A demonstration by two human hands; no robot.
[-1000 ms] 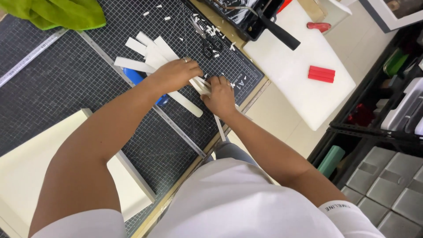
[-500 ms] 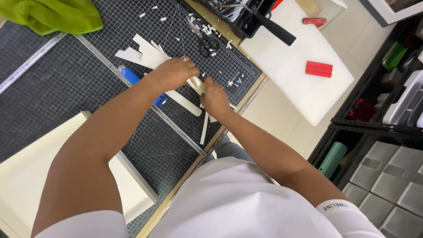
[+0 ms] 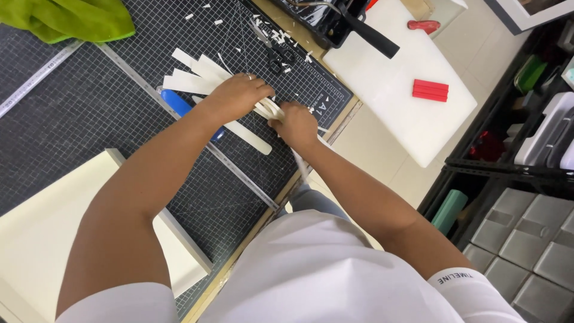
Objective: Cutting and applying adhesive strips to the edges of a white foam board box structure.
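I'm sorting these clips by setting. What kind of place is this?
Probably a craft or model-making workshop: a gridded cutting mat with white paper strips and scraps, scissors, and storage drawers.

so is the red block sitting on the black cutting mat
No, the red block lies on the white board to the right of the black cutting mat, apart from both hands.

1. Thin white paper strips (image 3: pixel 197 75), matt and smooth, lie under the hands.
2. The dark gridded cutting mat (image 3: pixel 89 113) beneath looks matt, rubbery.
3. A crumpled green cloth (image 3: pixel 78 18) lies beyond them.
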